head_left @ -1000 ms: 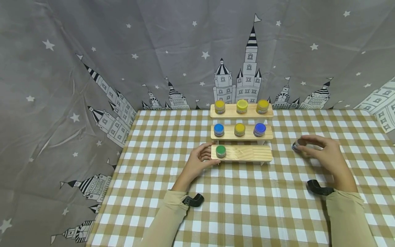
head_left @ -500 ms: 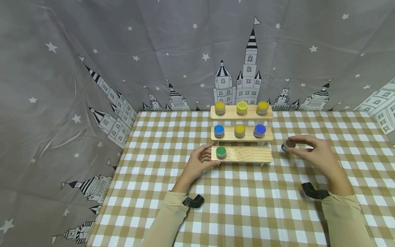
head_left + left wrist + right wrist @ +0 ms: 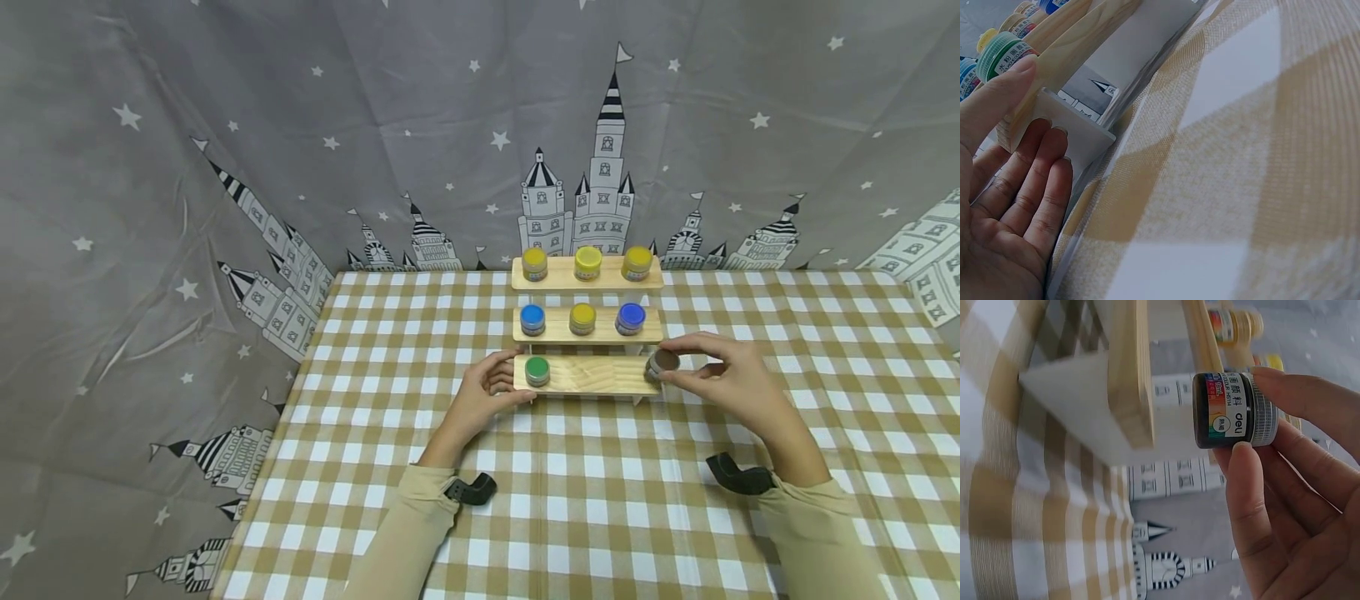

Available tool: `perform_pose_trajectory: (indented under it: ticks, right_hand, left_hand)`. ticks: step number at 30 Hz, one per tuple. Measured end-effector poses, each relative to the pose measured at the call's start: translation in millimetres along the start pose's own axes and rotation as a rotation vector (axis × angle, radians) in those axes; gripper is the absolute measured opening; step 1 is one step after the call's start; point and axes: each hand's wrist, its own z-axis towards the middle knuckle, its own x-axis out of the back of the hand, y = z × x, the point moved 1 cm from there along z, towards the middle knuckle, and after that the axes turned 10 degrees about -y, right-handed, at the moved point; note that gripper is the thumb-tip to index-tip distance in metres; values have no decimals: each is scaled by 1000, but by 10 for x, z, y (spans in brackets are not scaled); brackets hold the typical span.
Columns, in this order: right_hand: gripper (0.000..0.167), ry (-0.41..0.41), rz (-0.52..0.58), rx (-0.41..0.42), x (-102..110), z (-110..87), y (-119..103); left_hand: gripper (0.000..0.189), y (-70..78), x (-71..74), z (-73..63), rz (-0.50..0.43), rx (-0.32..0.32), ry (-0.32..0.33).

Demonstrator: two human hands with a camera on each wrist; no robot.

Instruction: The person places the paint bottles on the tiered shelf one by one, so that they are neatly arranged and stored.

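A three-tier wooden rack with white supports stands on the checked cloth. My left hand holds the left end of its lowest shelf, thumb at the edge near a green-lidded paint jar and fingertips at the white support. My right hand pinches a dark brown paint jar by its ribbed clear lid, between thumb and fingers. In the head view that jar overlaps the right end of the lowest shelf; in the right wrist view it appears above the board's end.
The middle shelf bears a blue jar, a yellow jar and a violet jar. Yellow-toned jars line the top shelf. Behind the table hangs a grey castle-print curtain. Black wrist mounts stick out by the sleeves.
My right hand has carried the brown paint jar leftward from over the cloth to the right end of the lowest shelf. The left hand keeps its place on the rack.
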Motion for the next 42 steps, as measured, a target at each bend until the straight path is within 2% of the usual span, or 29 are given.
perform_pose_trajectory:
  ticks: [9, 15, 25, 42]
  right_hand:
    - [34, -72, -35, 7, -180, 113, -108]
    - [33, -93, -34, -2, -252, 171, -157]
    - [32, -109, -88, -19, -292, 216, -179]
    - [34, -120, -74, -50, -292, 168, -166]
  left_hand:
    - [73, 3, -11, 10, -10, 1, 4]
    - [72, 13, -10, 11, -10, -3, 0]
    - [74, 7, -11, 8, -9, -4, -6]
    - [74, 21, -44, 29, -13, 3, -17]
